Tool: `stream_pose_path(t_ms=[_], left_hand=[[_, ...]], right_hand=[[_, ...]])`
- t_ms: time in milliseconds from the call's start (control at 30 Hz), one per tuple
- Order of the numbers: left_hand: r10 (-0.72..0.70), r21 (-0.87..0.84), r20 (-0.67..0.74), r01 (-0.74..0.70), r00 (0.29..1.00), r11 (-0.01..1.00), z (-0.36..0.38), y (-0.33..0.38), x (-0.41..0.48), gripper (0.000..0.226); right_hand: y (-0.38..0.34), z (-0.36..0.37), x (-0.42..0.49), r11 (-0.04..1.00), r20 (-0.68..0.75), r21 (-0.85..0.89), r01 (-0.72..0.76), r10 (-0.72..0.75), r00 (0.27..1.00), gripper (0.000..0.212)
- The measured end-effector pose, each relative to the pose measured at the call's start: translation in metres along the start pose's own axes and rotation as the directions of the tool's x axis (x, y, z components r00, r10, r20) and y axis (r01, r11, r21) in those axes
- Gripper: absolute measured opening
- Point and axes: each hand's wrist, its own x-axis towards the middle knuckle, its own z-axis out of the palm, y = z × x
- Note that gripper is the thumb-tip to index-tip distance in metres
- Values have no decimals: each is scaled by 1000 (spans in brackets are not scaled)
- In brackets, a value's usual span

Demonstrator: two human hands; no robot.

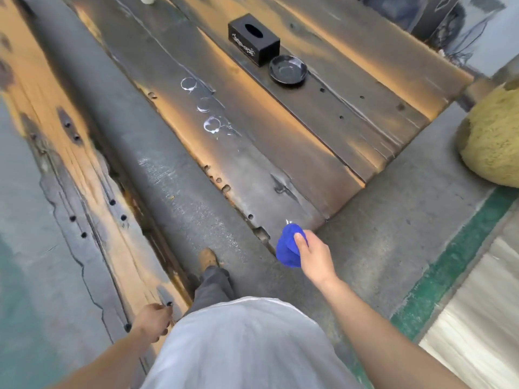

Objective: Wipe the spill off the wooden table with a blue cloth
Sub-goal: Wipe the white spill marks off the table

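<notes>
Three white ring-shaped spill marks (207, 108) lie in a row on the dark wooden table (280, 153), near its left edge. My right hand (314, 255) grips a bunched blue cloth (289, 245) just off the table's near corner, well short of the rings. My left hand (154, 321) rests with loosely curled fingers on the wooden bench (84, 175) at the lower left and holds nothing.
A black tissue box (254, 39) and a black round dish (288, 70) stand further along the table. A grey floor strip (179, 197) runs between bench and table, where my leg and shoe (209, 259) stand. A yellowish boulder (491, 138) sits at the right.
</notes>
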Motion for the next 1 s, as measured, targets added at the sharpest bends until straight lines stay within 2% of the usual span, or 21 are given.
stream_pose_path(t_ms=[133,300,433,600,800,1000], left_hand=[[60,21,13,-61,998,998,-70,45,54,30],[207,-40,55,-205,977,978,-151,126,102,25],[336,-110,47,-329,941,938,-193,198,128,28],[444,-113,50,-437,895,893,-230,274,133,31],[462,-55,71,-459,884,887,-264,323,168,21],[351,69,28,-352,936,934,-328,342,220,23]], right_hand=[[-52,29,34,1000,-86,-2,-27,27,996,32],[-107,62,57,996,-94,-35,-77,73,993,30],[-131,85,69,992,-101,-80,-94,85,991,32],[-168,105,99,987,-108,-110,-118,106,988,33],[-229,126,182,996,-102,-38,-87,82,991,35],[-317,146,285,996,-92,77,-44,51,994,38]])
